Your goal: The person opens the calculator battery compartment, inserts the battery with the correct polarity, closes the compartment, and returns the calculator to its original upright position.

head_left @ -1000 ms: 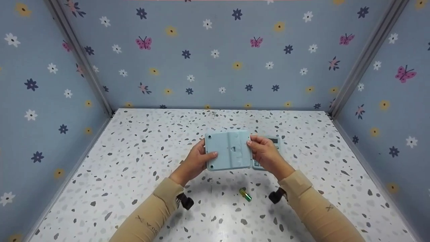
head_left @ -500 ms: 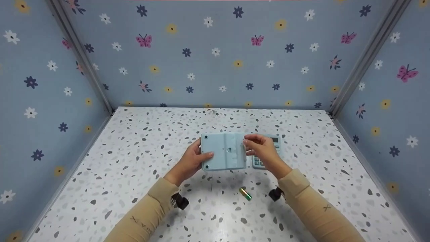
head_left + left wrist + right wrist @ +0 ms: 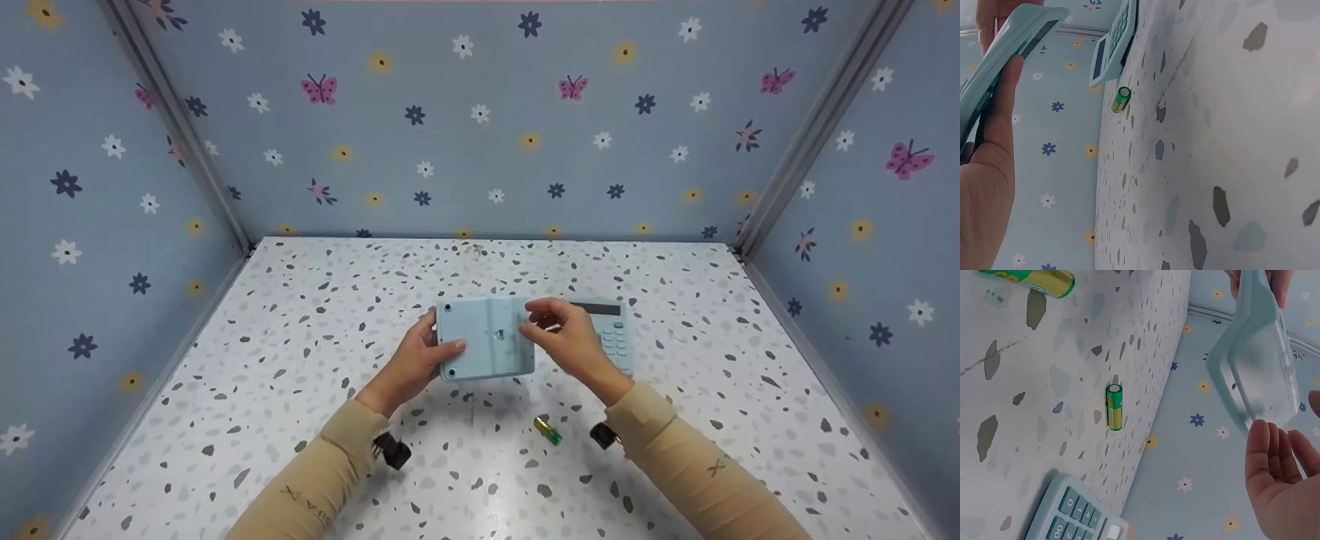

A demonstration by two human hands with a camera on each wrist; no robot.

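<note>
My left hand (image 3: 409, 360) grips the left edge of a light-blue calculator (image 3: 472, 337), thumb on its back and fingers underneath. Its back faces up, above the table; the left wrist view shows the dark display strip (image 3: 1040, 38) on its underside. At the opposite edge is my right hand (image 3: 574, 341). In the right wrist view, that hand's bent fingertips (image 3: 1261, 430) reach the calculator's edge while the thumb stands apart, pinching nothing. Partly behind the right hand, a second light-blue calculator (image 3: 615, 349) lies face up.
A green-and-gold battery (image 3: 547, 430) lies on the speckled white table (image 3: 300, 390), nearer the person. Two batteries appear in the right wrist view, one farther off (image 3: 1114, 408) and one close (image 3: 1044, 281). Flower-patterned walls (image 3: 480, 150) enclose the table's back and sides.
My left hand has shifted left with the held calculator. My right hand has released its pinch on the calculator's right edge and followed left, uncovering more of the second calculator.
</note>
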